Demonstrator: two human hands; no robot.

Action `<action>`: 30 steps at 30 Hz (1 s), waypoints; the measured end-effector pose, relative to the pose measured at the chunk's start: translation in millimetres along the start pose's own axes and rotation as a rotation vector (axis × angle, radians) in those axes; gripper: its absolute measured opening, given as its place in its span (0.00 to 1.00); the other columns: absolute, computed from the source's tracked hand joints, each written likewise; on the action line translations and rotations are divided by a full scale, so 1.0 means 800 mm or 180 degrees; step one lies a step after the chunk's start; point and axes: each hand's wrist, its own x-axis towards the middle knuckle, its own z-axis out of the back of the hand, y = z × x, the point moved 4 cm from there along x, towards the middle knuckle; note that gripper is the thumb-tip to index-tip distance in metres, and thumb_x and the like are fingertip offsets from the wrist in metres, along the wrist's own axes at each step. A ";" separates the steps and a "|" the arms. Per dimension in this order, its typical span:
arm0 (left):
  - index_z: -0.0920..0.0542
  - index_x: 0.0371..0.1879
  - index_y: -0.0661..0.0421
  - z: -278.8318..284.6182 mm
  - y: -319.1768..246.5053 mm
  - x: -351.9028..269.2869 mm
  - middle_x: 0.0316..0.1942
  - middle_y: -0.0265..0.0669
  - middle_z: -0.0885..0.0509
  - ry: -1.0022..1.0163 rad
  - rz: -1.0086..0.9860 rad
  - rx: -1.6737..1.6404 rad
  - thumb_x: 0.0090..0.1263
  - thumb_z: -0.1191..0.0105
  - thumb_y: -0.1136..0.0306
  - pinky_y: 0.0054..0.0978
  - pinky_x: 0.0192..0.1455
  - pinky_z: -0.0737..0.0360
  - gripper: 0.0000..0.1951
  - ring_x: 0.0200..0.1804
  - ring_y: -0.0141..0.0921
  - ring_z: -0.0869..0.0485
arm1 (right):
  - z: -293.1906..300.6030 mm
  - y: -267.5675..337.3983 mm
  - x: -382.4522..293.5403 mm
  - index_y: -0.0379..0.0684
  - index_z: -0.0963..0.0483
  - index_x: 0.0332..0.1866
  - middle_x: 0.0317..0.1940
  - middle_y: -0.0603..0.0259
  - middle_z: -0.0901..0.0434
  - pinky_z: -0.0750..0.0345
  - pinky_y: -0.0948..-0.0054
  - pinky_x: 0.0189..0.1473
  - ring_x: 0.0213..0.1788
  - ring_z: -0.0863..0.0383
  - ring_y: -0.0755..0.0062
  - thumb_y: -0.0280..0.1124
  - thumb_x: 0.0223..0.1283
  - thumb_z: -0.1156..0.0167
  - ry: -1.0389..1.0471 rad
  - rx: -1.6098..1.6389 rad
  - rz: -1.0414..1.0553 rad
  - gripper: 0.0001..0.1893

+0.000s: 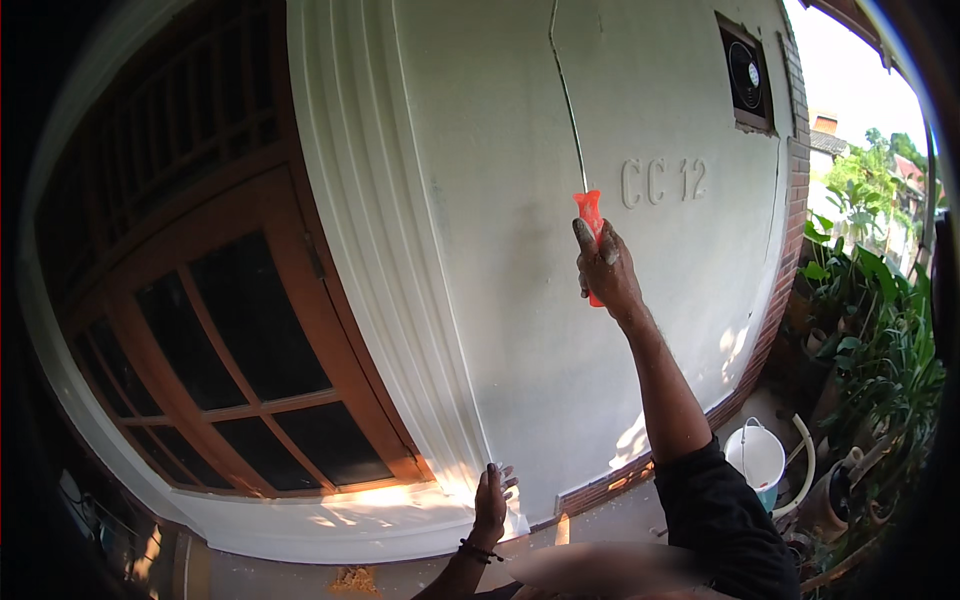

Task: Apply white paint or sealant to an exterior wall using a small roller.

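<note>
My right hand point(609, 271) is closed around the orange-red plastic handle point(589, 206) of a tool, probably a paint roller. Its thin metal rod point(568, 105) runs upward, bends and leaves the picture at the top, so the tool's head is hidden. Pale smears mark the fingers. Behind the tool stands an off-white wall point(525, 315) with raised characters. My left hand point(491, 501) is low in the picture, beside the bottom of the fluted white wall moulding point(420, 315). It holds nothing, its fingers are apart, and a dark beaded bracelet circles the wrist.
A wooden-framed window point(259, 409) with dark panes fills the left. At the lower right stand a white bucket point(754, 457), a curved pale hose or pipe point(806, 457) and green plants point(892, 337). A fan point(745, 73) sits in a wall opening at upper right. Brick edging point(607, 487) follows the wall's base.
</note>
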 end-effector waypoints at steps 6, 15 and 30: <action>0.34 0.63 0.61 0.018 0.002 -0.010 0.59 0.45 0.21 -0.0173 0.0110 0.0107 0.78 0.65 0.40 0.37 0.54 0.26 0.33 0.53 0.38 0.18 | -0.006 -0.188 -0.174 0.34 0.33 0.59 0.48 0.30 0.29 0.27 0.55 0.19 0.25 0.24 0.41 0.14 0.55 0.45 0.0357 -0.1276 0.1039 0.24; 0.35 0.64 0.63 0.005 0.000 0.008 0.59 0.48 0.21 -0.0020 0.0033 0.0258 0.78 0.66 0.39 0.37 0.55 0.25 0.35 0.54 0.38 0.18 | -0.017 -0.235 -0.347 0.32 0.38 0.46 0.22 0.36 0.24 0.30 0.45 0.25 0.28 0.23 0.28 0.37 0.68 0.43 0.0407 -0.0913 -0.0344 0.18; 0.35 0.65 0.64 0.011 -0.017 -0.005 0.59 0.48 0.22 -0.0190 -0.0027 -0.0120 0.77 0.63 0.40 0.38 0.58 0.25 0.35 0.54 0.40 0.19 | -0.036 0.130 0.142 0.38 0.31 0.61 0.35 0.54 0.32 0.19 0.70 0.18 0.24 0.22 0.64 0.29 0.69 0.50 0.0328 -0.0986 0.1281 0.17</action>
